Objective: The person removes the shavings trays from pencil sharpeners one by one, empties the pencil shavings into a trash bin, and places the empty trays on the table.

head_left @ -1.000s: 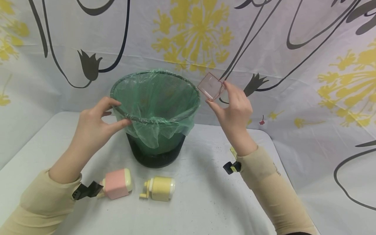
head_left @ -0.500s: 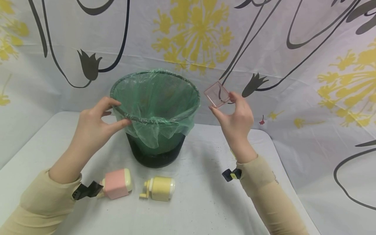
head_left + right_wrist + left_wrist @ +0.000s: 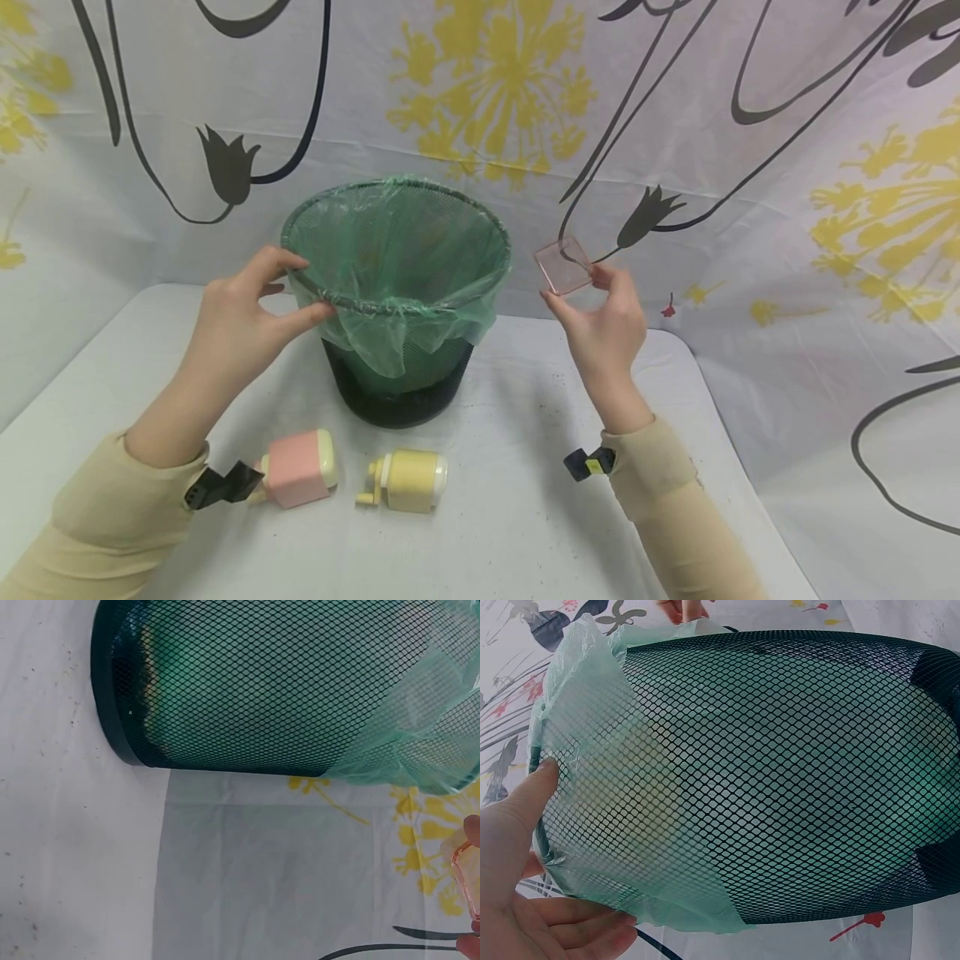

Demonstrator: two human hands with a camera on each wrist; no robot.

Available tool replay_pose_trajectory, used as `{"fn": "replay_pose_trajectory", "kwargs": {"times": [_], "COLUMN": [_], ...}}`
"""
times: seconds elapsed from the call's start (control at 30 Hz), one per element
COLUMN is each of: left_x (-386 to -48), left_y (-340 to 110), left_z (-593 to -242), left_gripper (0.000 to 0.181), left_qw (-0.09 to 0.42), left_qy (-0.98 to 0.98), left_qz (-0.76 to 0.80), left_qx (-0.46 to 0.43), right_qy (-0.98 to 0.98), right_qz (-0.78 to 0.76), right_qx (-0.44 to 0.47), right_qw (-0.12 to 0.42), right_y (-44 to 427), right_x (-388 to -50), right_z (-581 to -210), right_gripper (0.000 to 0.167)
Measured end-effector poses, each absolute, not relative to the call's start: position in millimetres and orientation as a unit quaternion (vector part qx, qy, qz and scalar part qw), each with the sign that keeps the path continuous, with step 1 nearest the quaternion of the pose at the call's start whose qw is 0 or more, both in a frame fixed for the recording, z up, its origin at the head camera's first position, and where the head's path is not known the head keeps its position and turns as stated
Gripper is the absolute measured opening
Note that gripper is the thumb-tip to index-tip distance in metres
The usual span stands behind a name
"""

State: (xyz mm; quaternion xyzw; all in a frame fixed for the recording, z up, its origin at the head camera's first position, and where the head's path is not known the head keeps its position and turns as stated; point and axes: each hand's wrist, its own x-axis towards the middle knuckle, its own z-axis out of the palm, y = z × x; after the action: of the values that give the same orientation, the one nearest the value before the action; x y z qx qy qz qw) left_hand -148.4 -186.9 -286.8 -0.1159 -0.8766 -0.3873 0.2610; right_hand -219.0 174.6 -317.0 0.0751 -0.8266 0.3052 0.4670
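Note:
A mesh wastebasket (image 3: 397, 367) lined with a green plastic bag (image 3: 401, 333) stands toward the back of the table. My left hand (image 3: 243, 321) grips its rim at the left, thumb and fingers on either side of the bag's folded edge. To the right of the basket, above the table, my right hand (image 3: 603, 333) pinches a clear pink shavings box (image 3: 564, 265) between thumb and fingers. Only an edge of that box (image 3: 466, 881) shows in the right wrist view. In the left wrist view the mesh side (image 3: 780, 772) and my left thumb (image 3: 536, 787) are close up.
In front of the basket lie a pink crank pencil sharpener (image 3: 298, 469), near my left wrist, and a yellow one (image 3: 411, 481). Dark specks dot the white table (image 3: 517, 533). A patterned cloth (image 3: 660, 100) hangs behind.
My right hand has moved down and slightly right, away from the basket's rim, carrying the pink box. My left hand and the basket have stayed put.

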Motion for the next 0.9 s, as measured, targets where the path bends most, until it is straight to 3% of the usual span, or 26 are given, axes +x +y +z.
{"fn": "replay_pose_trajectory", "kwargs": {"times": [0.9], "left_x": [-149.1], "left_y": [-186.6], "left_z": [-288.0], "left_gripper": [0.048], "left_qw": [0.265], "left_qy": [-0.878], "left_qz": [-0.382], "left_qx": [-0.117], "right_qy": [-0.849], "right_qz": [0.331], "right_qx": [0.005], "right_qw": [0.411], "right_y": [187.0], "right_x": [-209.3], "right_z": [-360.5], "right_gripper": [0.061]}}
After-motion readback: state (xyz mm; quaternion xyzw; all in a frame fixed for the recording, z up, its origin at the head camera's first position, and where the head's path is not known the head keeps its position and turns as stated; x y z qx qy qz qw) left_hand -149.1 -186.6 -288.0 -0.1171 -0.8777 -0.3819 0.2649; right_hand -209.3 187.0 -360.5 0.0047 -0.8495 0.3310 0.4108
